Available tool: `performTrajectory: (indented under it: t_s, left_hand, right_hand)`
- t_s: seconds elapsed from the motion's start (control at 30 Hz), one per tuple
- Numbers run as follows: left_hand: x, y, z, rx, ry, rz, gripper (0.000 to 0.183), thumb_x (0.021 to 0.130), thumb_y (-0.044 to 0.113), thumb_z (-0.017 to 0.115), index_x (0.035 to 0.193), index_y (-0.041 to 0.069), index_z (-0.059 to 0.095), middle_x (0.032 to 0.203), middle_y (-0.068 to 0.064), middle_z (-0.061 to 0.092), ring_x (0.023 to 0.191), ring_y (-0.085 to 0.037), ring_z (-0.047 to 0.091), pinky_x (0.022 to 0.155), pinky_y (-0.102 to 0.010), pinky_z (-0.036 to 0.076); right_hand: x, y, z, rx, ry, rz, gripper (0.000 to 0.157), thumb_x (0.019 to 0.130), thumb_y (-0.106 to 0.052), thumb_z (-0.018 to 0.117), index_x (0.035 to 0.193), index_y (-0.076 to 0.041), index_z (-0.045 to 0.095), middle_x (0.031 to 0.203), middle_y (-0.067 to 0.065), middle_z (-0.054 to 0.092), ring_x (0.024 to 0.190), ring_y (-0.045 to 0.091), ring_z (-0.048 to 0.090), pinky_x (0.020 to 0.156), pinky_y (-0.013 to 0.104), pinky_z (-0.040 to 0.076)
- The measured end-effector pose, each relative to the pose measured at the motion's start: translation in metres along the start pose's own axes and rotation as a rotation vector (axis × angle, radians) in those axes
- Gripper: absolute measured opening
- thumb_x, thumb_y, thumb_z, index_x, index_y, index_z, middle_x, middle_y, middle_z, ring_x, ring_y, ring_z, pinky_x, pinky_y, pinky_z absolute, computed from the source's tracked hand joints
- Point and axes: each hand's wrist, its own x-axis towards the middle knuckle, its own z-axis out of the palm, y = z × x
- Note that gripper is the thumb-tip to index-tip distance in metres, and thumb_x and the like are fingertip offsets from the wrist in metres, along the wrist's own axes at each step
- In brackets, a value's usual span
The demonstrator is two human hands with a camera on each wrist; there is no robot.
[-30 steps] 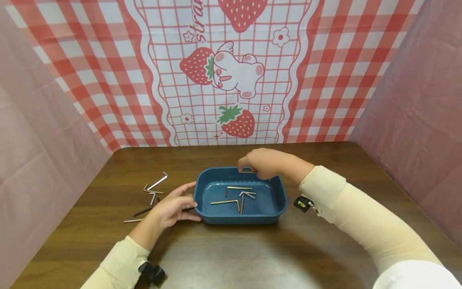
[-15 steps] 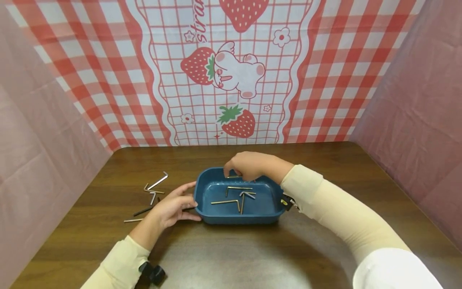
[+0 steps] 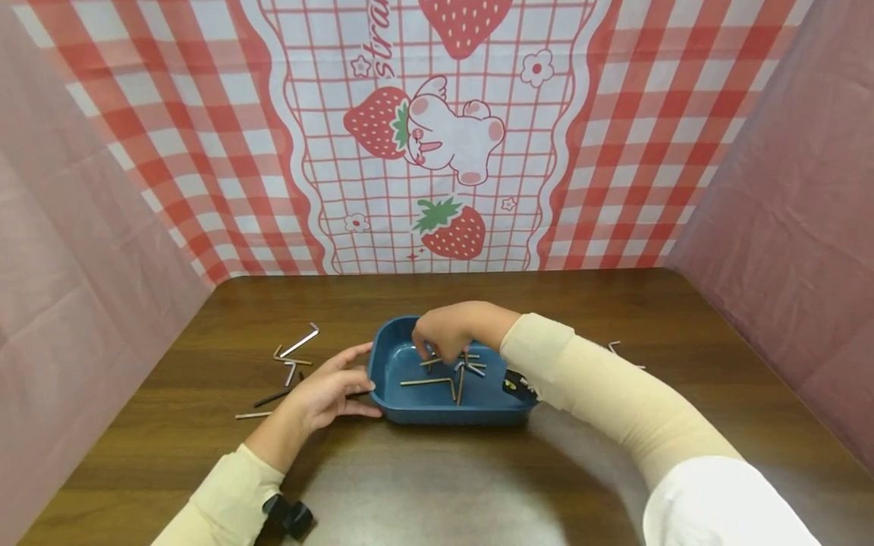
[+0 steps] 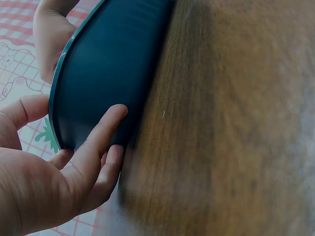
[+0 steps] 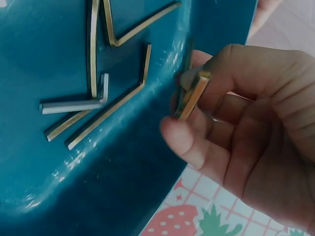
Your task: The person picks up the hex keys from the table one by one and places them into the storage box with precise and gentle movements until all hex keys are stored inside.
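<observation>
In the head view, my right hand (image 3: 447,330) is over the back left of a blue tray (image 3: 451,415). Its thumb and fingers pinch a brass-coloured hex key (image 5: 196,96), seen in the right wrist view. Several brass-coloured hex keys (image 3: 425,382) and a silver one (image 5: 71,106) lie on the tray's floor, some crossing. My left hand (image 3: 334,390) rests at the tray's left end. Its fairly straight fingers (image 4: 101,130) press on the outer wall.
Left of the tray, several loose hex keys lie on the wooden table (image 3: 410,485), including a silver one (image 3: 299,343) and a black one (image 3: 271,398). Another silver key (image 3: 613,346) lies right of my right sleeve. A checkered strawberry cloth (image 3: 614,152) hangs behind.
My right hand has moved left, nearer and lower into the tray with the hex key. Keys right of the sleeve have come into view. My left hand and the tray stay put.
</observation>
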Motion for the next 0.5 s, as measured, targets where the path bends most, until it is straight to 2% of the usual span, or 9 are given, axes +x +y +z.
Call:
performTrajectory:
  t_s: [0.1, 0.2, 0.33, 0.5]
  left_hand:
    - [0.0000, 0.0004, -0.0002, 0.000, -0.006, 0.004, 0.079, 0.081, -0.008, 0.051, 0.153, 0.004, 0.020, 0.107, -0.017, 0.054, 0.088, -0.024, 0.062, 0.079, -0.056, 0.056]
    - [0.0000, 0.0006, -0.0004, 0.000, -0.010, 0.006, 0.079, 0.081, -0.008, 0.051, 0.153, 0.004, 0.019, 0.109, -0.017, 0.054, 0.089, -0.024, 0.062, 0.080, -0.056, 0.056]
    - [0.0001, 0.0005, -0.0005, -0.002, -0.010, 0.007, 0.079, 0.081, -0.008, 0.051, 0.153, 0.004, 0.019, 0.113, -0.019, 0.054, 0.090, -0.025, 0.062, 0.079, -0.055, 0.056]
    - [0.0001, 0.0000, -0.0006, -0.004, -0.009, 0.003, 0.079, 0.081, -0.008, 0.050, 0.153, 0.003, 0.019, 0.111, -0.019, 0.054, 0.090, -0.025, 0.062, 0.079, -0.055, 0.056]
  right_hand:
    - [0.0056, -0.0011, 0.0022, -0.003, -0.047, -0.006, 0.034, 0.074, 0.015, 0.058, 0.092, -0.012, 0.065, 0.082, -0.002, 0.058, 0.059, 0.012, 0.054, 0.048, 0.026, 0.051]
    - [0.0078, -0.0057, 0.0021, 0.004, -0.081, 0.019, 0.032, 0.073, 0.016, 0.057, 0.087, -0.011, 0.064, 0.084, 0.000, 0.057, 0.059, 0.015, 0.057, 0.056, 0.032, 0.057]
    - [0.0070, -0.0109, 0.0025, -0.004, -0.066, 0.040, 0.031, 0.075, 0.016, 0.056, 0.092, -0.008, 0.066, 0.085, 0.002, 0.057, 0.056, 0.016, 0.057, 0.063, 0.037, 0.060]
    - [0.0076, -0.0078, 0.0059, -0.023, -0.032, 0.014, 0.032, 0.078, 0.015, 0.054, 0.099, -0.005, 0.067, 0.080, 0.000, 0.056, 0.050, 0.013, 0.055, 0.052, 0.027, 0.054]
